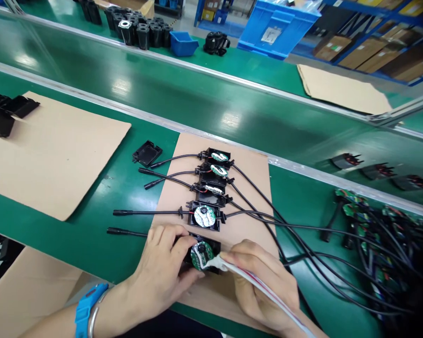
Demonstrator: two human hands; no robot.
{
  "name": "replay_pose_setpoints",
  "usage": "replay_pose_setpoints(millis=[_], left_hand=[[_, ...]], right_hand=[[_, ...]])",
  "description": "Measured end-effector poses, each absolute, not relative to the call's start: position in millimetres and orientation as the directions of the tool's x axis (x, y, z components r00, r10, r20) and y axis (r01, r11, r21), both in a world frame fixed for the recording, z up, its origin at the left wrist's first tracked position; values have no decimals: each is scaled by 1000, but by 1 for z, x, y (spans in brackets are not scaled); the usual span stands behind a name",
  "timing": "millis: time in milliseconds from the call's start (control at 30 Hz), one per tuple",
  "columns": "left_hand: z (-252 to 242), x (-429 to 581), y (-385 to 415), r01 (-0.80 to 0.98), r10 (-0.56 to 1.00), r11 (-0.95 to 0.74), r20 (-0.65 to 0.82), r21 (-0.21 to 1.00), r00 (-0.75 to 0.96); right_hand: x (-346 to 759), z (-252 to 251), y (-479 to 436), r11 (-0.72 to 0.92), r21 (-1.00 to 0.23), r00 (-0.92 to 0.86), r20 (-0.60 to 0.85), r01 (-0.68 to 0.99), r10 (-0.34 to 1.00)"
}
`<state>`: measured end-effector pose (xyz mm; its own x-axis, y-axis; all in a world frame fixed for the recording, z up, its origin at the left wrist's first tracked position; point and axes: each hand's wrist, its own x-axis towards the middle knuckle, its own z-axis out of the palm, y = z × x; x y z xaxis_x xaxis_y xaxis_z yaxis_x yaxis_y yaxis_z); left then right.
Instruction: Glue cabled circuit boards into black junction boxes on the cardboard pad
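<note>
My left hand (162, 267) holds a black plastic housing (211, 249) that carries a round green circuit board (201, 255), thumb and fingers around its left side. My right hand (259, 281) pinches a white ribbon cable (268, 293) right at the board's edge. Both rest on a cardboard sheet (243, 188). Above them lies a row of several similar housings with boards (204, 217), each with black cables running left and right. A blue wristband (86, 307) sits on my left wrist.
A loose black cover (147, 153) lies on the green belt (91, 225). A tangle of cabled boards (373, 234) is heaped at the right. A larger cardboard sheet (49, 150) with black parts lies at left. Black cylinders (141, 28) and blue bins (183, 43) stand far back.
</note>
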<state>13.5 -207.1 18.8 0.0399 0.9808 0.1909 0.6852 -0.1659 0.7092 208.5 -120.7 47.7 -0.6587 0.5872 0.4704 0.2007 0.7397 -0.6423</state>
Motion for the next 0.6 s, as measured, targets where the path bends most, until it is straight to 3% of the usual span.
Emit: replay_pose_setpoints(millis=[300, 600], left_hand=[[22, 13, -205, 695, 978, -173, 206, 698, 37], [17, 16, -208, 717, 980, -153, 200, 680, 19]], right_hand=[[197, 44, -112, 780, -587, -590, 557, 218, 585], [229, 45, -123, 869, -476, -749, 526, 133, 402]])
